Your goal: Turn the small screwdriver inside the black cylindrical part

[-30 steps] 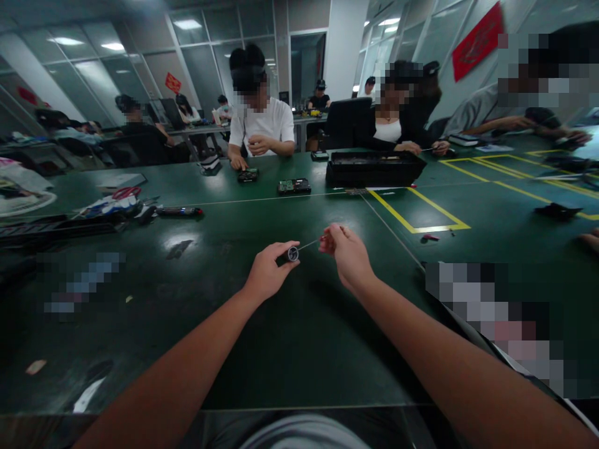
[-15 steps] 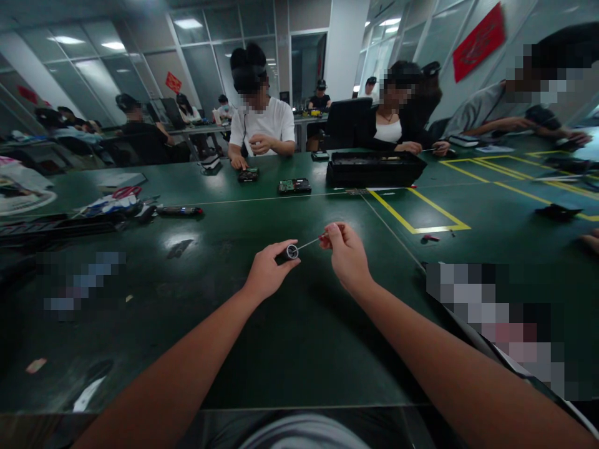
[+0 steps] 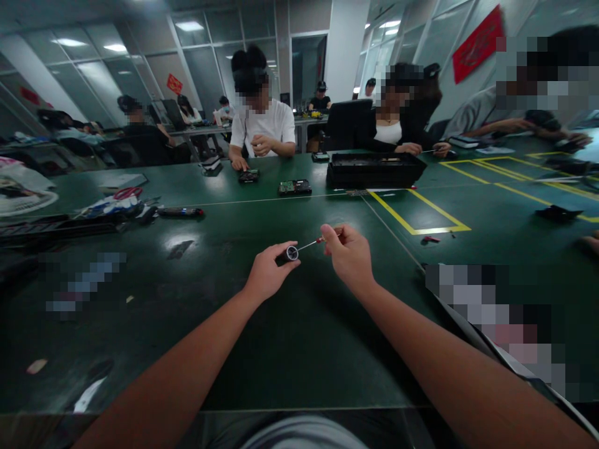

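Note:
My left hand [image 3: 270, 270] is closed around a short black cylinder [image 3: 282, 258] with a pale ring at its open end, which faces right toward me. Between the thumb and fingers of my right hand [image 3: 350, 254] is a thin screwdriver [image 3: 307, 246] with a red part at the handle end of its metal shaft. The shaft slants down to the left, its tip at the cylinder's mouth; how far inside it reaches I cannot tell. Both hands are held above the green table [image 3: 290, 349].
A long black box [image 3: 377, 170] and a circuit-board device [image 3: 294, 186] lie across the table. To the left are a dark pen-like tool [image 3: 180, 212] and red-handled scissors [image 3: 128, 193]. Small red bits [image 3: 430, 239] lie at right. A co-worker [image 3: 262, 128] sits opposite.
My right hand has shifted slightly right and its fingers have turned on the screwdriver, baring more of the red part. My left hand and the cylinder stay nearly still.

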